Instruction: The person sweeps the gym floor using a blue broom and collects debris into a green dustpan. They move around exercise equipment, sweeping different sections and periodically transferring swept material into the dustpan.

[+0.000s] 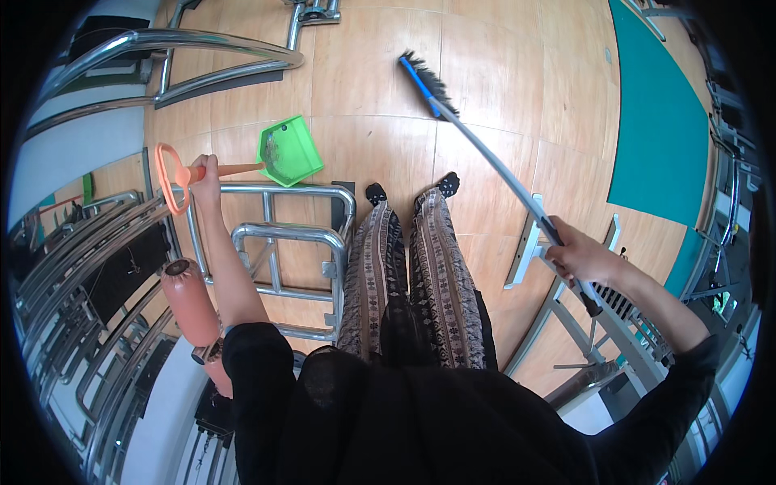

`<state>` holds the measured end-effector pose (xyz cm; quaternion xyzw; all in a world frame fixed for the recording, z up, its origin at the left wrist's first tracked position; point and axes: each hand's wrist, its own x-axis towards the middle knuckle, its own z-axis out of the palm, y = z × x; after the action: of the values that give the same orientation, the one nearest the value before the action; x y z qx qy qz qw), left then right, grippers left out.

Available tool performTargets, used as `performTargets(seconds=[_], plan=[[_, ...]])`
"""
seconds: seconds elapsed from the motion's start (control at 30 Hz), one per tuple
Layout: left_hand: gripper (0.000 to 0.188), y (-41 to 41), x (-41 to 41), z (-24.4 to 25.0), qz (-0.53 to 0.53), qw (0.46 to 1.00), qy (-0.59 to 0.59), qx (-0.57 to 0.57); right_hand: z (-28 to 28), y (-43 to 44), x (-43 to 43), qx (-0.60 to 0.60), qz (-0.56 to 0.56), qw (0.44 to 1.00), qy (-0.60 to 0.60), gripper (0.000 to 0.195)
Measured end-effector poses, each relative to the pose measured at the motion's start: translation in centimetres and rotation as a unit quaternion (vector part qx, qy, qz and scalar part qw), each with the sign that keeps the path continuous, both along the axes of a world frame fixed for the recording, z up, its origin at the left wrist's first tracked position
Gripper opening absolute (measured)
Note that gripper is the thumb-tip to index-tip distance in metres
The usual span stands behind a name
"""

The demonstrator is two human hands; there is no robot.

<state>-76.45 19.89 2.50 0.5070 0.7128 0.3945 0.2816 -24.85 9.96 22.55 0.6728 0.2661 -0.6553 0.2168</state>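
Note:
My left hand [207, 173] grips the orange handle [233, 170] of a long-handled dustpan, just below its wide loop grip. The green pan [297, 151] of the dustpan is low by the floor, with grey dust and a small dark round bit inside. In my right hand [579, 251] is the grey pole of a broom [491, 154], held near its black end. The broom head [429, 85], blue with black bristles, rests on the floor ahead, to the right of the pan and apart from it.
Chrome tubular frames [291, 233] stand at my left, with a padded roller [191, 303] among them. Another chrome rail [212, 42] is at the far left. A grey metal stand [551, 285] is at my right. A teal mat [661, 127] lies on the wood-look floor [370, 48].

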Motion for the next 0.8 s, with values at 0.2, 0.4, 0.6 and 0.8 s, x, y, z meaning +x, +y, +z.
performTargets(seconds=[0.2,0.4,0.6,0.8], plan=[[0.026,1.0,-0.1,0.5,-0.002,1.0,0.0,-0.023,-1.2,0.5,-7.8,-0.086,-0.113,0.974,0.176,0.048],[0.027,0.3,-1.9,1.5,0.026,0.999,-0.01,-0.02,0.1,1.9,-6.3,-0.056,-0.142,0.961,0.23,0.045],[0.028,-0.6,-3.5,2.1,0.105,0.993,-0.049,-0.002,6.9,4.5,-4.3,0.058,-0.077,0.992,0.085,0.044],[0.025,-1.6,-1.9,2.8,0.181,0.976,-0.119,0.027,1.9,5.9,-5.3,0.288,0.323,0.896,-0.093,0.045]])
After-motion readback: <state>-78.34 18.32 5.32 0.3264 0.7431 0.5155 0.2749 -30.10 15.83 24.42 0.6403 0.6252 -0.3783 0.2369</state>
